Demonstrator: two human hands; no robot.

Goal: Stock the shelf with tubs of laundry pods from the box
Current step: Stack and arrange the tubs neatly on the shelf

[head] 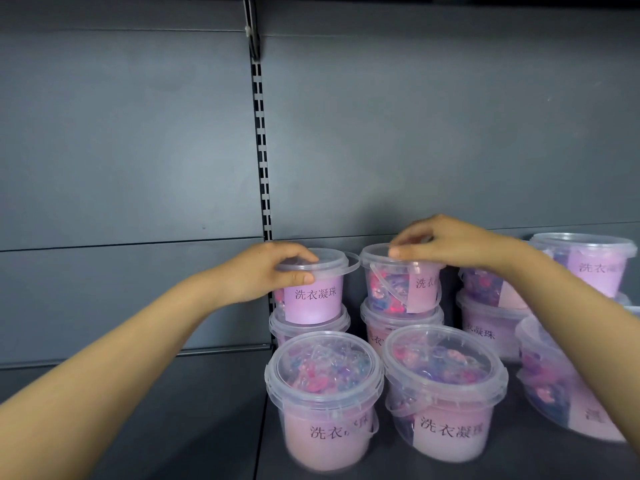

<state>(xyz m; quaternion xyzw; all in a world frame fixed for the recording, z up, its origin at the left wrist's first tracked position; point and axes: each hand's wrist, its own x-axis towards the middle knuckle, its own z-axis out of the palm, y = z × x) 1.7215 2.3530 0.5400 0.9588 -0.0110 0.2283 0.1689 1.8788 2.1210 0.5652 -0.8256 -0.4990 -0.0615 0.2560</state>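
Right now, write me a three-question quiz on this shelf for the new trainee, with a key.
1. True or false: the left hand grips the lid of a tub stacked on top of another tub.
2. Multiple choice: the tub under the right hand shows its label: A) square to the camera, B) turned to the right, C) upside down.
3. Fill in: the two nearest tubs stand ____ high on the shelf.

Key
1. True; its fingers wrap the lid's edge.
2. B
3. One; nothing is stacked on them.
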